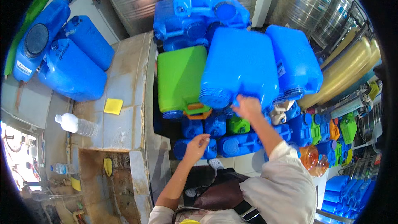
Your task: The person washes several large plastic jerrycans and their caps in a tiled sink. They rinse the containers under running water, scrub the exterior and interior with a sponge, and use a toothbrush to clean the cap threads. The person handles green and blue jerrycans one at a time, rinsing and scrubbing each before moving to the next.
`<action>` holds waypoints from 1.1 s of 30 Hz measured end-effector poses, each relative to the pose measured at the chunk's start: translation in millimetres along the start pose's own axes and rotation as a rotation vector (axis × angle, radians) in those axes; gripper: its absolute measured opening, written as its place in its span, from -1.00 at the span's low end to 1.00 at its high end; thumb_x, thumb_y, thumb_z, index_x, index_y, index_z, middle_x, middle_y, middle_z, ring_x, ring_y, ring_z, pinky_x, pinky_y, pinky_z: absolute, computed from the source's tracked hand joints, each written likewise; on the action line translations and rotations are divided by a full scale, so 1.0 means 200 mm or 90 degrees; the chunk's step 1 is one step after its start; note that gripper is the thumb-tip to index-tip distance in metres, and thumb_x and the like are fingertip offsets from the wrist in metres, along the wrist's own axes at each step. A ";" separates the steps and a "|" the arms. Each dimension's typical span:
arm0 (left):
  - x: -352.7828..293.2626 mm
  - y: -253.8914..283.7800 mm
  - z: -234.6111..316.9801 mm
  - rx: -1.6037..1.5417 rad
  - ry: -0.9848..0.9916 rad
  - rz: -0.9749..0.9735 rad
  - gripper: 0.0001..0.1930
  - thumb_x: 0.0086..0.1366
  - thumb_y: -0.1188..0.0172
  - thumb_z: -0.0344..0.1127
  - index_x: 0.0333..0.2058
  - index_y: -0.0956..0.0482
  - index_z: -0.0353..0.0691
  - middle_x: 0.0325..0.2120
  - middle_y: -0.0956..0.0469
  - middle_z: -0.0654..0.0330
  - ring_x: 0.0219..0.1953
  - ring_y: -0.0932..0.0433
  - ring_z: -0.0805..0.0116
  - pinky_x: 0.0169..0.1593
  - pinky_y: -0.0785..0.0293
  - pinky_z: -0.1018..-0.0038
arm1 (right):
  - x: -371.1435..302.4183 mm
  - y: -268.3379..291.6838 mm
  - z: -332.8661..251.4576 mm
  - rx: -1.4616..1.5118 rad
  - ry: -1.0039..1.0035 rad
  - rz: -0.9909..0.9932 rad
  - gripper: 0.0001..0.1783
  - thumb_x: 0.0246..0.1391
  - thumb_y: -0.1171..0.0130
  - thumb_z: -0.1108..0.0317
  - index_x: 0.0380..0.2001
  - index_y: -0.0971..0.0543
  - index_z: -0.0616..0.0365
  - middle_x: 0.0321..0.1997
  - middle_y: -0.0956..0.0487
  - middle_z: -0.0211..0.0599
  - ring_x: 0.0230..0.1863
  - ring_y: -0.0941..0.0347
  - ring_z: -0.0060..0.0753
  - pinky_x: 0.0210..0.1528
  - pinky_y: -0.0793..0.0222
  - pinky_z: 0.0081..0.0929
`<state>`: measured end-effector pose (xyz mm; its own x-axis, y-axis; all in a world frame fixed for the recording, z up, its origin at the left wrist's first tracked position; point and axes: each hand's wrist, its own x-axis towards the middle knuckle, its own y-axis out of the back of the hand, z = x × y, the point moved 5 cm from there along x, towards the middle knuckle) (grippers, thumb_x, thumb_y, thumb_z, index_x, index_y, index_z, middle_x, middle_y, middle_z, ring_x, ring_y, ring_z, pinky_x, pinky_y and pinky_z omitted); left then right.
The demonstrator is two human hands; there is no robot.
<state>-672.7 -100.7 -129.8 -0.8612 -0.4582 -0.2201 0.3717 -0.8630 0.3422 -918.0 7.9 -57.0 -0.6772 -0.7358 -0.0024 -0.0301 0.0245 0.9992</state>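
A big blue jerrycan (242, 60) lies tilted on top of a pile, its ribbed cap toward me. My right hand (248, 108) is closed at the handle recess beside that cap; its fingertips are partly hidden. Lower and to the left, my left hand (197, 147) hovers with loosely bent fingers and nothing in it, above a blue jerrycan (180, 149) on the floor. A green jerrycan (181, 76) with an orange handle rests left of the big one. Another blue jerrycan (295, 60) leans on its right.
At left, a stained tiled counter (124, 79) holds blue jerrycans (72, 70), a yellow sponge (113, 106) and a clear bottle (78, 125). A tiled basin (137, 178) sits below. Steel tanks (137, 0) stand behind. More jerrycans (348, 195) crowd the right.
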 end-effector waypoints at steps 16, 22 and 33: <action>-1.45 1.19 0.69 0.245 -0.411 0.740 -0.34 0.17 -0.29 -0.18 0.19 -0.28 -0.32 0.17 -0.28 -0.10 0.25 -0.22 -0.04 0.31 -0.10 0.14 | -0.63 1.02 -0.60 1.209 0.414 0.202 -0.56 -0.03 -0.31 0.16 -0.17 -0.58 0.29 -0.45 -0.62 -0.15 -0.45 -0.56 -0.30 -0.42 -0.47 -0.37; -2.40 1.23 0.75 0.643 -0.568 1.087 0.00 0.00 -0.31 0.33 0.27 -0.15 -0.14 0.25 -0.14 -0.22 0.31 -0.09 -0.23 0.32 0.06 -0.16 | -0.92 1.24 -1.99 0.606 0.864 0.102 -0.41 -0.14 -0.32 -0.09 -0.22 -0.60 0.23 -0.47 -0.62 0.00 -0.41 -0.60 -0.02 -0.36 -0.48 -0.21; -2.77 1.63 -0.11 0.815 0.166 0.929 -0.44 -0.02 -0.41 -0.20 0.05 -0.56 0.15 0.13 -0.40 0.26 0.23 -0.31 0.12 0.33 -0.06 -0.04 | -1.33 0.56 -3.48 0.307 0.880 -0.462 -0.40 -0.13 -0.32 -0.14 -0.40 -0.62 0.31 -0.51 -0.61 -0.01 -0.55 -0.58 -0.14 -0.40 -0.51 -0.22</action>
<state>-66.5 -133.8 83.4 -0.0704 -0.6787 0.7310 0.1023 0.7240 0.6821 -229.7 -265.5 82.1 0.7086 -0.6917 -0.1392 -0.4239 -0.5750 0.6997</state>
